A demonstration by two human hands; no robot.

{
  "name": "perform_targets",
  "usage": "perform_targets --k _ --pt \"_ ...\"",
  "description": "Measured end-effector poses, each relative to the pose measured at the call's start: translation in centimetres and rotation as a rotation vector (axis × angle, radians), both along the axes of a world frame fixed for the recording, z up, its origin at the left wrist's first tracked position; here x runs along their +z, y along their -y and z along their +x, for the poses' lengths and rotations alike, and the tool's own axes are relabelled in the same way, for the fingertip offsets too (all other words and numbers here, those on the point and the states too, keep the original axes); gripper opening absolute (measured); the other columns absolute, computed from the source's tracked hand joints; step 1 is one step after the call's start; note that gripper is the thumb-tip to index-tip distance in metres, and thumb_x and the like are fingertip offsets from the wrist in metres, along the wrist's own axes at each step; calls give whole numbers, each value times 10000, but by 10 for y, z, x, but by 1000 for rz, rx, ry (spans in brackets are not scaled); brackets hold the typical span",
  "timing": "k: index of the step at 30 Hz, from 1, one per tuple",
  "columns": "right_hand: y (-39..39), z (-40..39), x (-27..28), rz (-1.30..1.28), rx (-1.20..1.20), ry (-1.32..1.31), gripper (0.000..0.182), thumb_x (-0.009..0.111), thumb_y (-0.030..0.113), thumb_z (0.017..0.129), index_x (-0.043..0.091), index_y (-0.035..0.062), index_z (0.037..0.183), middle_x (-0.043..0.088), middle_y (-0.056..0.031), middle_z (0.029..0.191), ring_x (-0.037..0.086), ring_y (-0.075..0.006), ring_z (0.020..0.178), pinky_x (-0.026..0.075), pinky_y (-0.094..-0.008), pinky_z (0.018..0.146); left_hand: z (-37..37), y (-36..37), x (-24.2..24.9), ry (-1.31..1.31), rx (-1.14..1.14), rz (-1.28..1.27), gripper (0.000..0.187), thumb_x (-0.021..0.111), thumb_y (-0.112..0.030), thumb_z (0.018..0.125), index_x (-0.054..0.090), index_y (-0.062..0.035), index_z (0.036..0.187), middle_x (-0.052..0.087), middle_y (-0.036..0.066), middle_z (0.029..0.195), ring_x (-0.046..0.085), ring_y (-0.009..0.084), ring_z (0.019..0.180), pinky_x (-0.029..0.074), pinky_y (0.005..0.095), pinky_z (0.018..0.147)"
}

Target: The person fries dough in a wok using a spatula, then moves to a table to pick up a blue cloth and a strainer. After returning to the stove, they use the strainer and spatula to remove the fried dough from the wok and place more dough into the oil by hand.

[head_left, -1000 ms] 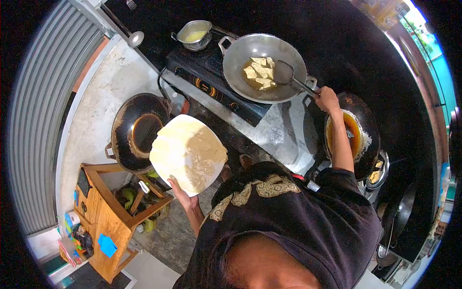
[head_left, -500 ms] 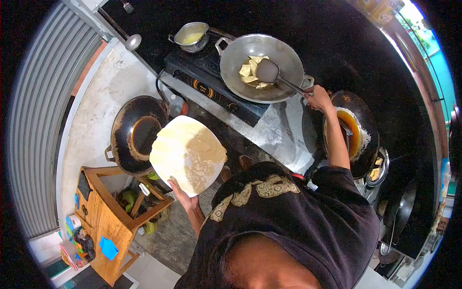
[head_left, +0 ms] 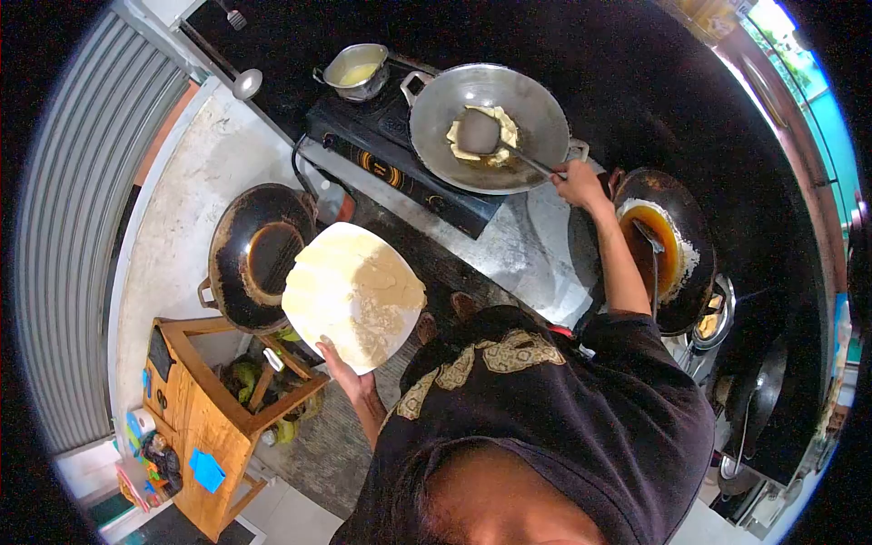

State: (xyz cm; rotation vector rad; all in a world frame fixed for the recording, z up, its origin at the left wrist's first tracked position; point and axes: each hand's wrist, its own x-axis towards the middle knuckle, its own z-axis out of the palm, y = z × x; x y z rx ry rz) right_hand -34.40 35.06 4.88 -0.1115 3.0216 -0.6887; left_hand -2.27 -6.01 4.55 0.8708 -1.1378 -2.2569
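Observation:
My right hand [head_left: 579, 186] is closed around the handle of a spatula [head_left: 479, 133]. The spatula's broad grey blade lies over pale yellow pieces [head_left: 500, 117] in a large metal wok [head_left: 445, 163], covering part of them. The wok stands on a black gas stove [head_left: 400, 173]. In my left hand [head_left: 343, 368], a white square plate [head_left: 400, 338] is gripped by its near edge, thumb on top; the fingers beneath are hidden. Pale, flour-like residue or batter coats the plate's surface. The plate is held at waist height, in front of the stove and apart from the wok.
A small metal pot [head_left: 356, 73] with yellowish contents sits on the stove's left. One dark wok [head_left: 232, 272] stands at left; another wok [head_left: 681, 195], holding orange-brown liquid and a utensil, is at right. A wooden table [head_left: 204, 427] is lower left. A ladle [head_left: 246, 84] lies at upper left.
My right hand has shifted left, and the spatula blade has slid left over the yellow pieces in the wok. The plate in my left hand has hardly moved.

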Motion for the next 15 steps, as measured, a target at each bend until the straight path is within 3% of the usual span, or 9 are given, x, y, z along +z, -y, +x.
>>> perform_targets --k 5,11,15 --pt "7 3 -12 89 -20 -43 257 609 186 792 662 68 1014 638 -221 836 622 -362 813 479 -428 717 -2 -8 12 -37 16 56 654 445 -539 882 315 -105 1354 418 83 1330 451 271 1164 398 432 940" --pt "10 7 35 5 -162 -172 281 604 155 771 652 92 1041 628 -231 871 608 -374 845 483 -426 752 -3 -11 14 -51 -2 -19 683 398 -529 905 249 -63 1381 363 130 1358 416 295 1199 387 440 960" --pt "17 -31 3 -20 -131 -304 337 592 104 748 631 99 1082 623 -243 868 607 -379 840 486 -434 750 -6 -16 25 8 12 -35 671 411 -513 906 253 -61 1377 386 122 1340 427 293 1189 395 435 952"
